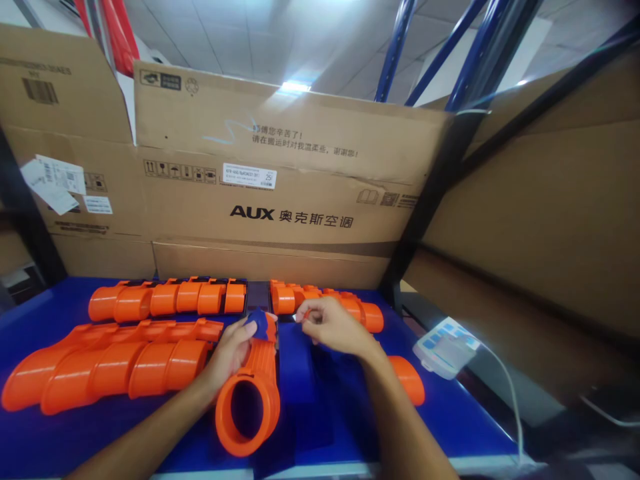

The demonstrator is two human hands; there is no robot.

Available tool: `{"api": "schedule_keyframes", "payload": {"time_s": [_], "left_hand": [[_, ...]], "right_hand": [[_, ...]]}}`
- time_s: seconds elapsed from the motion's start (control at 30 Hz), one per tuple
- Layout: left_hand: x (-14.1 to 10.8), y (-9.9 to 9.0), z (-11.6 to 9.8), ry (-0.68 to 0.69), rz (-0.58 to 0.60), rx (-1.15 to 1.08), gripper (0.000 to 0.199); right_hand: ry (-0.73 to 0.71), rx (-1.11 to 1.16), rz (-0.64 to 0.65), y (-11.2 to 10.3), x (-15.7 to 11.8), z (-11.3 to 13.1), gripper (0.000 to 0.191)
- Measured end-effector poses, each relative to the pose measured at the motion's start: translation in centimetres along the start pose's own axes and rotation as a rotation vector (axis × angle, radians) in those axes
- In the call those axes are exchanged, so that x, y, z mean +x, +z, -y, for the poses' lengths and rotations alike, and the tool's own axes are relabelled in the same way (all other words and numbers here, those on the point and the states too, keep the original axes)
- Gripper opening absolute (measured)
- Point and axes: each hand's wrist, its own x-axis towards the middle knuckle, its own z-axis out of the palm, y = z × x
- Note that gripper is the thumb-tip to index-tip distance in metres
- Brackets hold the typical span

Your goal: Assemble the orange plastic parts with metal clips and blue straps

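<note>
Head view.
Item 1: left grip (231, 352), a bare hand. State: thumb and fingers pressed around the far end of an orange tube (263, 363).
Item 2: orange tube, one piece. Place: in the left grip and running from it toward the wearer, over the tabletop (450, 413). Whether its near end rests there cannot be told. Direction: the wide ring opening faces the wearer; the far end points away, toward the cardboard (310, 247). Long axis: near to far, the far end leaning slightly right.
Item 3: blue piece (259, 324), at the tube's far end, under the left thumb.
Item 4: right grip (333, 327), a bare hand, raised just right of the tube's far end. State: thumb and forefinger curled close together; whether anything small is pinched between them cannot be told.
Handling note, by judgement: the left grip should hold the far end firmly so that the ring does not roll; the right grip should work with light fingertips, close to the blue piece, without knocking the tube askew.
Item 5: front row of orange tubes (113, 370), left of the left grip.
Item 6: back row of orange tubes (165, 299), beyond and left of the left grip.
Item 7: more orange tubes (370, 317), beyond and beside the right grip.
Item 8: clear plastic box (445, 353), well right of the right grip.
</note>
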Motion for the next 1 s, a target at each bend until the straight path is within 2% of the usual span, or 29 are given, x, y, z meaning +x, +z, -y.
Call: {"api": "schedule_keyframes", "payload": {"time_s": [0.13, 0.2, 0.37, 0.53, 0.63, 0.73, 0.83, 1.0], "left_hand": [[-0.2, 0.0, 0.2, -0.019, 0.07, 0.011, 0.037], [-0.3, 0.1, 0.1, -0.009, 0.069, 0.001, 0.04], [-0.4, 0.6, -0.3, 0.042, -0.005, -0.079, 0.046], [0.1, 0.5, -0.7, 0.06, -0.042, -0.065, 0.056], [0.4, 0.2, -0.7, 0.078, -0.078, -0.04, 0.057], [0.3, 0.1, -0.7, 0.065, -0.078, -0.026, 0.057], [0.0, 0.3, -0.7, 0.042, -0.07, -0.05, 0.053], [-0.3, 0.6, -0.5, 0.154, -0.09, 0.013, 0.041]], "right_hand": [[-0.068, 0.121, -0.152, 0.7, 0.4, 0.1, 0.006], [-0.126, 0.219, -0.169, 1.0, 0.5, 0.5, 0.004], [-0.243, 0.442, -0.088, 1.3, 0.4, 1.5, 0.034], [-0.209, 0.393, 0.112, 2.6, 0.4, 1.6, 0.045], [-0.183, 0.388, 0.159, 3.5, 0.4, 1.7, 0.05], [-0.173, 0.4, 0.132, 3.8, 0.5, 1.7, 0.052], [-0.212, 0.372, 0.06, 3.7, 0.7, 1.7, 0.043], [-0.331, 0.334, -0.062, 3.4, 0.9, 2.0, 0.034]]}}
